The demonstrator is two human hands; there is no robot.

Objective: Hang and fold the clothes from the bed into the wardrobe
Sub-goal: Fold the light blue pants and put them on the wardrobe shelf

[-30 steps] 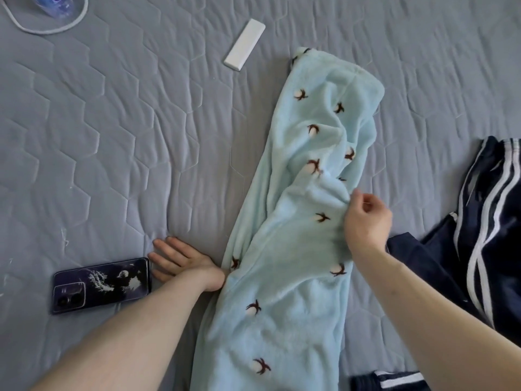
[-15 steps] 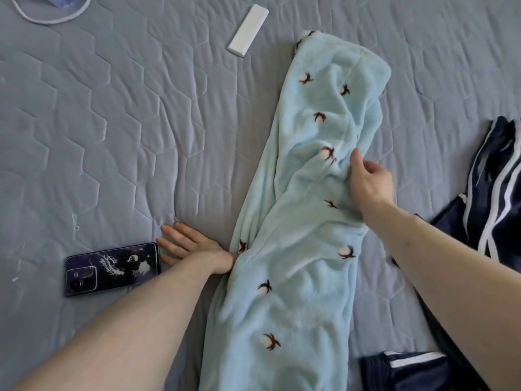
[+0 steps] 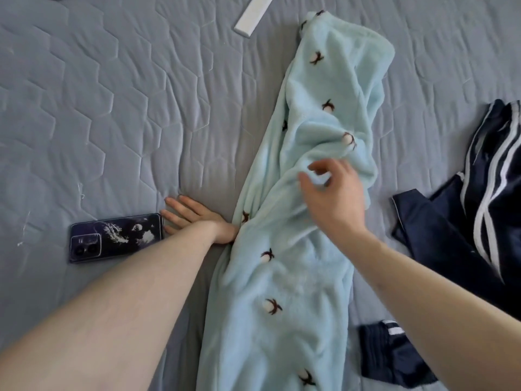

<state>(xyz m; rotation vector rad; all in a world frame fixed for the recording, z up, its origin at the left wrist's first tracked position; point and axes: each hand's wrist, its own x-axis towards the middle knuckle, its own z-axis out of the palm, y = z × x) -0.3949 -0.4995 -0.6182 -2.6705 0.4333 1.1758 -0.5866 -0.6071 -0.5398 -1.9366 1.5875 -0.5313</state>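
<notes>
Letting go of the fleece [image 3: 304, 193] edge, my right hand [image 3: 335, 196] now hovers loosely open over its middle while my left hand [image 3: 194, 218] presses flat on the bed [image 3: 112, 108], so folding has barely begun.

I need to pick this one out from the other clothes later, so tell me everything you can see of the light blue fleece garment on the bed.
The light blue fleece garment looks soft and plushy, dotted with small white puffs on dark brown sprigs. It lies as a long rumpled strip on the grey quilted bed cover, running from the near edge toward the far side, creased in the middle. The left hand rests flat beside its left edge, wrist against it; the right hand hovers over the creases, fingers loosely curled.
</notes>
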